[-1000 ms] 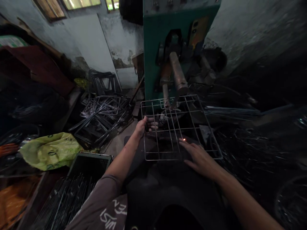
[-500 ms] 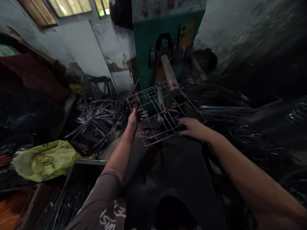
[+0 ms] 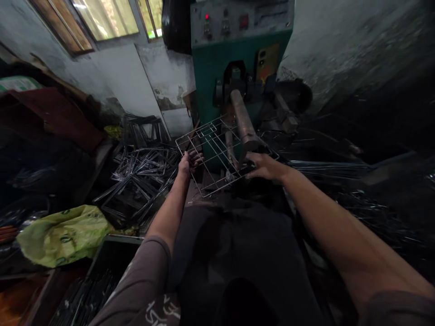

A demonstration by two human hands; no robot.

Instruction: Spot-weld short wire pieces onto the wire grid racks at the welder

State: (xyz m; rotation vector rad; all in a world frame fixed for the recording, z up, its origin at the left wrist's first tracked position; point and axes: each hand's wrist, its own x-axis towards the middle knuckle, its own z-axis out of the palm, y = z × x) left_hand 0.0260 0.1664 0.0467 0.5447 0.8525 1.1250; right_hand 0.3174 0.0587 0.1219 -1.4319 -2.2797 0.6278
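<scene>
A wire rack [image 3: 215, 157] of thin metal rods is held in front of the green machine [image 3: 209, 68], between its thick upper electrode arm [image 3: 243, 118] and the thinner lower arm [image 3: 230, 146]. My left hand [image 3: 189, 164] grips the rack's left edge, thumb on top and fingers underneath. At the near right side, my right hand [image 3: 263, 166] has its fingers closed around the rack's wires; the fingertips are partly hidden. The upper arm covers part of the rack's right half.
Bent wire frames [image 3: 146, 167] lie heaped on the left. Nearer stand a yellow-green sack [image 3: 64, 235] and a dark bin [image 3: 115, 253] holding metal rods. Long rods [image 3: 312, 168] lie on the right. A phone [image 3: 267, 63] rests against the machine's front, and a red lamp [image 3: 207, 16] glows on its panel.
The rack has shifted slightly left and away from me, and my right hand has moved forward and left with it. The panel's red lamp shows brighter. The camera view has tilted up a little.
</scene>
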